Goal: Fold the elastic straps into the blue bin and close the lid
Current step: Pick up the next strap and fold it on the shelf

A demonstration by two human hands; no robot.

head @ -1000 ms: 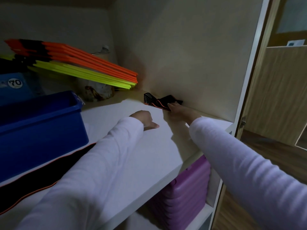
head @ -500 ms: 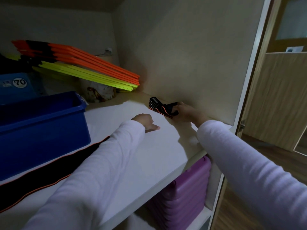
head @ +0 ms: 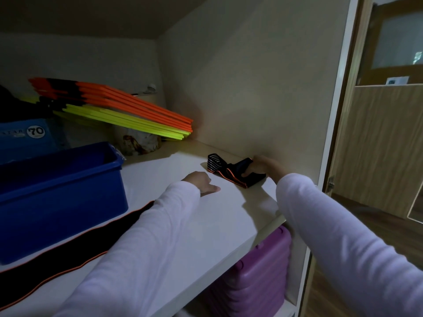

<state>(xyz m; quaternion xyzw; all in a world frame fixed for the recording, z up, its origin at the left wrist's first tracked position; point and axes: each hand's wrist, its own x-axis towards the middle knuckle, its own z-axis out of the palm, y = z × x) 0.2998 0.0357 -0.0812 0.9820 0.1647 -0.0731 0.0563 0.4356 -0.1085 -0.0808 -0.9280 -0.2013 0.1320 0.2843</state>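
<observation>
A black elastic strap with orange edging [head: 231, 172] lies bunched on the white shelf [head: 194, 225] by the right cupboard wall. My right hand [head: 263, 167] grips its right end, thumb under the fabric. Resting fisted on the shelf just left of the strap, my left hand [head: 201, 180] holds nothing I can see. A second long black strap with an orange edge [head: 45, 268] runs along the shelf's front left, partly under my left sleeve. The open blue bin [head: 57, 195] stands at the left; its inside is mostly hidden. No lid is visible.
Orange and yellow flat boards [head: 128, 113] lean at the back of the shelf over a crumpled bag [head: 139, 143]. A blue box marked 70 [head: 27, 136] stands behind the bin. A purple bin [head: 256, 275] sits on the lower shelf. The cupboard frame [head: 329, 156] borders the right.
My right hand has closed around the bunched strap's right end and drawn it slightly toward me. My left hand has stayed in place on the shelf.
</observation>
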